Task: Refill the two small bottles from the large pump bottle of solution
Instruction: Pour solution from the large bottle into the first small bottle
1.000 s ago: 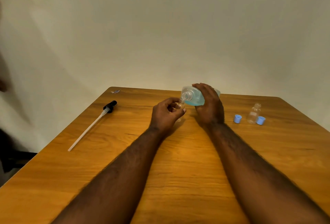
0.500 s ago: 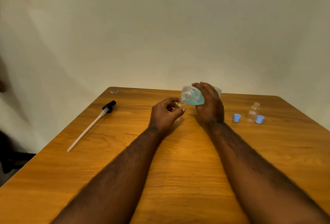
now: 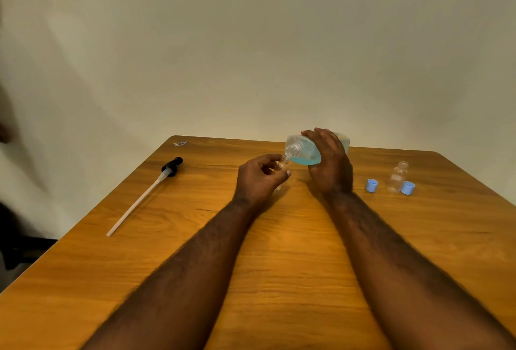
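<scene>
My right hand (image 3: 331,167) grips the large clear bottle (image 3: 304,151) of blue solution, tipped on its side with its open neck pointing left and down. My left hand (image 3: 258,179) holds a small clear bottle (image 3: 281,166) upright on the table, its mouth touching the large bottle's neck; my fingers hide most of it. A second small clear bottle (image 3: 397,176) stands uncapped at the right, between two blue caps (image 3: 371,185) (image 3: 407,187).
The removed pump head with its black top and long white tube (image 3: 145,194) lies on the left of the wooden table (image 3: 279,252). A small scrap (image 3: 180,143) lies at the far left corner. A plain wall stands behind the far edge.
The large bottle has tipped a little further toward the small bottle. Both hands hold nearly the same places.
</scene>
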